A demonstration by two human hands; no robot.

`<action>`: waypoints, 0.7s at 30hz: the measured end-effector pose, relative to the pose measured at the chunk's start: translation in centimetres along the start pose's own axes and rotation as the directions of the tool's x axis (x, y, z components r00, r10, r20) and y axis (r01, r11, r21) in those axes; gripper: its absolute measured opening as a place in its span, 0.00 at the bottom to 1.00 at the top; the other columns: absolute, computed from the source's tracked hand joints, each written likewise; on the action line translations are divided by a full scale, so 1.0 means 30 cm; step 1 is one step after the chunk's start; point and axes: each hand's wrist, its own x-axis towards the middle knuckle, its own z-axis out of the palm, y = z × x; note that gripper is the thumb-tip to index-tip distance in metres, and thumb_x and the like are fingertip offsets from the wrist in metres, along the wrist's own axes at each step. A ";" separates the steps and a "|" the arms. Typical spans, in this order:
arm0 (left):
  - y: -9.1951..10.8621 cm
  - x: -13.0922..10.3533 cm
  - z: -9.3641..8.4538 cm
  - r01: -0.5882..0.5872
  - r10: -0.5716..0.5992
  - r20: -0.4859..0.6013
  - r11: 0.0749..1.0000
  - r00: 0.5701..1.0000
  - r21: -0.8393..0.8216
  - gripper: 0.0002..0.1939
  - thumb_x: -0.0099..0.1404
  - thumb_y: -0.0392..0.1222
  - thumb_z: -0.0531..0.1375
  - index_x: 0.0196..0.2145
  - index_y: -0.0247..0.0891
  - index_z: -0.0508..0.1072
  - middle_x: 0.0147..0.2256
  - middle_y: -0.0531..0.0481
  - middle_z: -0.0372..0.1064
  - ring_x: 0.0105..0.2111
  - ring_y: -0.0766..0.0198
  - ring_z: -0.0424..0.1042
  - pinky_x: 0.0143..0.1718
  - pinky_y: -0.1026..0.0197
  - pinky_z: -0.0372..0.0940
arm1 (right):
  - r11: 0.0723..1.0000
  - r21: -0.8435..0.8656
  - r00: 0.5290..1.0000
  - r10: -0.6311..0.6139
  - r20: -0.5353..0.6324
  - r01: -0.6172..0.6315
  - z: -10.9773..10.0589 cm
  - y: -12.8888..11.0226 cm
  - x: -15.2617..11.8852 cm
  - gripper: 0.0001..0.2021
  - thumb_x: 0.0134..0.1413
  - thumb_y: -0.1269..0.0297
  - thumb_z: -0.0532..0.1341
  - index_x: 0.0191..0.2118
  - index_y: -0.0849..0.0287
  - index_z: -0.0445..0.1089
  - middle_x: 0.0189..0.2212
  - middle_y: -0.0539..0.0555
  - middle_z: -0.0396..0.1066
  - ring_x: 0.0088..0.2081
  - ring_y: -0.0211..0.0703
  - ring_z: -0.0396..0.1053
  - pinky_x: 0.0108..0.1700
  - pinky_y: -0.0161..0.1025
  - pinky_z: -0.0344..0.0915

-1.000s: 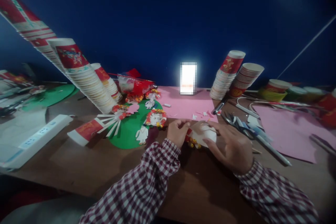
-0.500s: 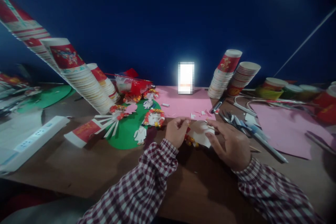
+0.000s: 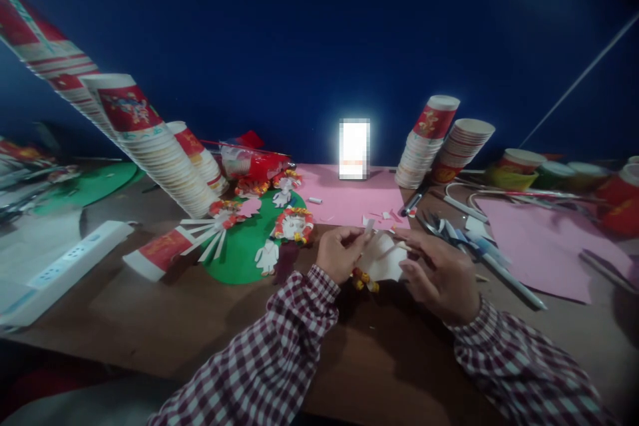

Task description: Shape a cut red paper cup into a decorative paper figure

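Note:
A white paper piece is between my hands above the brown table. My left hand pinches a small pale strip at the left edge of the white piece. My right hand curls at the right side, its fingers closed on a thin pale stick that lies over the white piece. Yellow and red curled trim hangs below the white piece. Left of my hands, a white paper figure and a red-trimmed round piece lie on green paper.
Tall leaning paper cup stacks stand at left, and more cups at the back right. Pink paper bears scraps beneath a bright phone. Scissors and pens lie right; a power strip lies left.
The thin stick now shows over the white piece near my right fingers, and a pale strip shows at my left fingertips. The red bit beside my left hand is no longer visible.

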 end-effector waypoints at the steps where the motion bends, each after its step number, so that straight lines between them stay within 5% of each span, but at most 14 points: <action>1: -0.001 -0.001 0.001 0.008 -0.008 -0.011 1.000 1.000 0.005 0.12 0.53 0.43 0.58 0.30 0.30 0.74 0.27 0.46 0.72 0.26 0.66 0.68 0.27 0.67 0.63 | 1.000 0.001 0.999 0.026 -0.019 -0.026 -0.006 0.003 0.002 0.21 0.50 0.56 0.54 0.49 0.61 0.61 0.39 0.56 0.69 0.37 0.43 0.68 0.40 0.38 0.64; 7: 0.003 -0.015 0.012 0.013 -0.012 -0.007 1.000 1.000 0.020 0.09 0.53 0.41 0.58 0.27 0.31 0.73 0.23 0.49 0.71 0.22 0.69 0.67 0.23 0.69 0.61 | 0.978 -0.147 0.971 0.118 -0.207 -0.150 -0.022 0.032 0.025 0.14 0.51 0.60 0.55 0.43 0.57 0.67 0.33 0.53 0.71 0.33 0.42 0.68 0.36 0.38 0.63; 15: 0.002 -0.023 0.022 -0.058 0.056 0.022 0.996 0.998 0.063 0.08 0.54 0.38 0.56 0.29 0.31 0.73 0.27 0.46 0.72 0.26 0.66 0.69 0.28 0.67 0.63 | 0.998 -0.067 0.998 0.007 0.055 -0.003 -0.019 0.054 0.029 0.17 0.53 0.69 0.50 0.49 0.56 0.62 0.43 0.53 0.68 0.44 0.42 0.65 0.46 0.39 0.61; 21: 0.001 -0.025 0.017 -0.055 0.053 0.018 0.993 0.998 0.105 0.08 0.53 0.40 0.57 0.27 0.32 0.73 0.24 0.49 0.70 0.23 0.68 0.66 0.25 0.68 0.61 | 0.997 0.076 0.948 -0.039 0.315 0.016 -0.041 0.039 0.050 0.16 0.55 0.68 0.49 0.49 0.54 0.62 0.42 0.53 0.69 0.43 0.41 0.67 0.42 0.37 0.64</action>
